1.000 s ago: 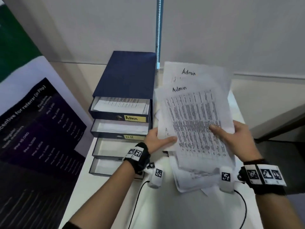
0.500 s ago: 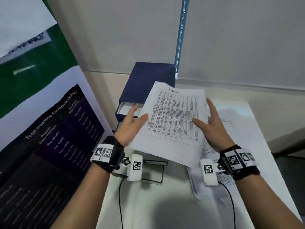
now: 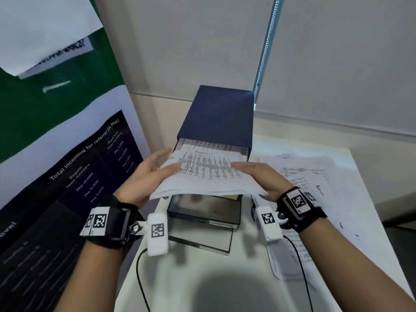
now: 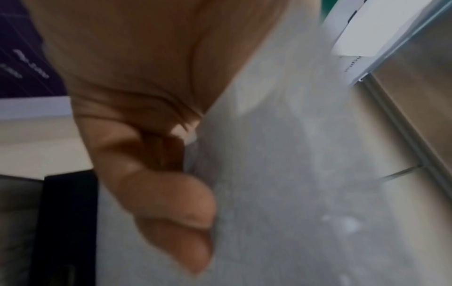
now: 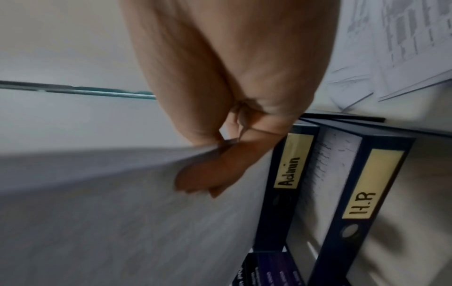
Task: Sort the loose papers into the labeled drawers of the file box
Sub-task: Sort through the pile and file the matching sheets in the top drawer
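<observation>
I see both hands holding one small bundle of papers (image 3: 209,176) above the file box (image 3: 219,119), which stands on the white tabletop (image 3: 184,278). My left hand (image 3: 146,176) grips the left edge of the bundle: the thumb lies on top of the printed side and the other fingers (image 4: 176,209) curl under it, as the left wrist view shows. My right hand (image 3: 261,174) grips the right edge in the same way, thumb on top and fingers (image 5: 208,180) bent under the sheets. The top sheet carries a dense table of text and a handwritten word near its far edge (I think it reads "Admin", but it is blurred in the head view). The far edge of the bundle reaches over the top drawer (image 3: 216,147), which is pulled out and already has printed sheets in it. In the right wrist view this drawer bears a yellow label "Admin" (image 5: 291,160), and the drawer below it (image 5: 362,193) is marked "H.R". Two lower drawers (image 3: 202,212) stand pulled out further toward me. The other loose papers (image 3: 315,176) lie spread on the tabletop to the right of the file box. A banner (image 3: 67,165) with printed text stands to the left.
</observation>
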